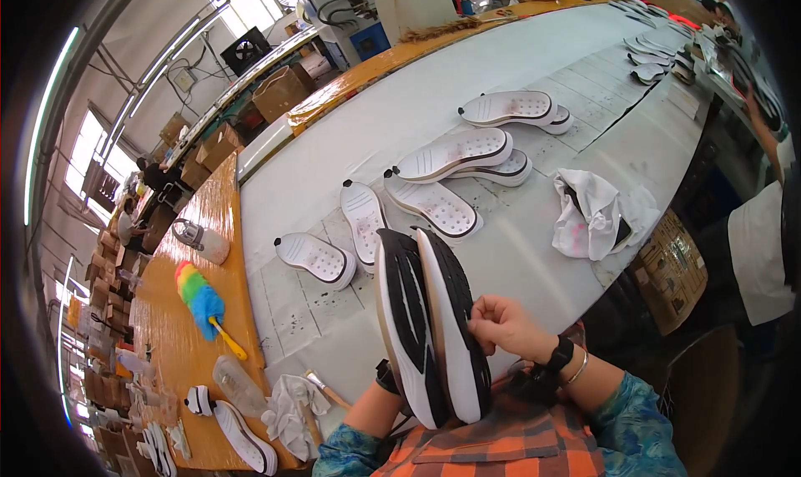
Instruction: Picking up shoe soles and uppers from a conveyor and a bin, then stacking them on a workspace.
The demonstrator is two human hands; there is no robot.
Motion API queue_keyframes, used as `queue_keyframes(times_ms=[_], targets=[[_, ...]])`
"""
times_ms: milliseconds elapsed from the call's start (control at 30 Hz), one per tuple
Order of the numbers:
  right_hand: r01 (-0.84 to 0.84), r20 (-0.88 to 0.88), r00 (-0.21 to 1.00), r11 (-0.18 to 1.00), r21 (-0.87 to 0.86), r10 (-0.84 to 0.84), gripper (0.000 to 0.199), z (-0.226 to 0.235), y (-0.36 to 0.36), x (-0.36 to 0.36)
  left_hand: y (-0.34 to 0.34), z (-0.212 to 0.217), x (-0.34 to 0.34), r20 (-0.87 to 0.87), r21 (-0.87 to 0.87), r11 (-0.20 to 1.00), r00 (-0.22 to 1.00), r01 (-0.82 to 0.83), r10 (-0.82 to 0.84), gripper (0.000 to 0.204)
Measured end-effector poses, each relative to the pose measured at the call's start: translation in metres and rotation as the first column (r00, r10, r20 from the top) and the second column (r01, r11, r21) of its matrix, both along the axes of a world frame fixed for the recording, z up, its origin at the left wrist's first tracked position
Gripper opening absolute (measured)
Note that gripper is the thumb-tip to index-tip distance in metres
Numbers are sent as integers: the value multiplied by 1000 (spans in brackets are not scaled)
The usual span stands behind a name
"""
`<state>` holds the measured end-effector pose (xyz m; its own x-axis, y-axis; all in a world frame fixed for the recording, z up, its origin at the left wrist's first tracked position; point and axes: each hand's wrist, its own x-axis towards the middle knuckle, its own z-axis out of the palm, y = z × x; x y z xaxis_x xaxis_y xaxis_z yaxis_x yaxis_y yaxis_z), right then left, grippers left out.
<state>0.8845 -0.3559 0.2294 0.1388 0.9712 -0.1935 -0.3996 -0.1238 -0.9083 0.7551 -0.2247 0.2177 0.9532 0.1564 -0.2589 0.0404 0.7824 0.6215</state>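
Note:
Two black-and-white shoe soles point(413, 327) stand side by side in front of my chest, black treads and white sidewalls showing. My left hand point(385, 387) reaches behind them and supports the pair; its fingers are hidden, with only the banded wrist and forearm showing. At the right sole's black edge is my right hand point(503, 325), thumb and forefinger pinched together against it. Whether a small piece sits between those fingertips is too small to tell. Just beyond, several white soles point(430, 203) with dotted heels and dark rims lie on the table point(325, 218), some stacked in pairs.
A crumpled white cloth point(588, 214) lies to the right. On the left brown surface are a rainbow duster point(200, 297), a clear jar point(204, 242), a brush point(325, 387), a rag point(292, 410) and another sole point(244, 439). Other people work along the far right edge.

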Motion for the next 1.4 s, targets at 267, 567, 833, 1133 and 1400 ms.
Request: queue_keyframes(times_ms=[267,567,833,1133,1400], targets=[[227,170,945,934,278,-280,53,16,-14,-26,0,-11,-11,16,-46,999,1000,11,-11,59],[219,667,675,950,225,-314,81,33,-6,-38,-10,-14,-13,75,121,990,995,-71,63,50],[301,566,753,941,154,-334,68,22,10,-28,-7,-10,-6,104,169,984,994,-61,44,53],[167,253,942,961,223,-222,64,-13,-16,1,-1,29,-13,154,477,865,983,-159,96,83],[438,-572,773,883,171,-272,57,-23,-70,21,92,-2,-18,261,826,304,800,-475,540,57]])
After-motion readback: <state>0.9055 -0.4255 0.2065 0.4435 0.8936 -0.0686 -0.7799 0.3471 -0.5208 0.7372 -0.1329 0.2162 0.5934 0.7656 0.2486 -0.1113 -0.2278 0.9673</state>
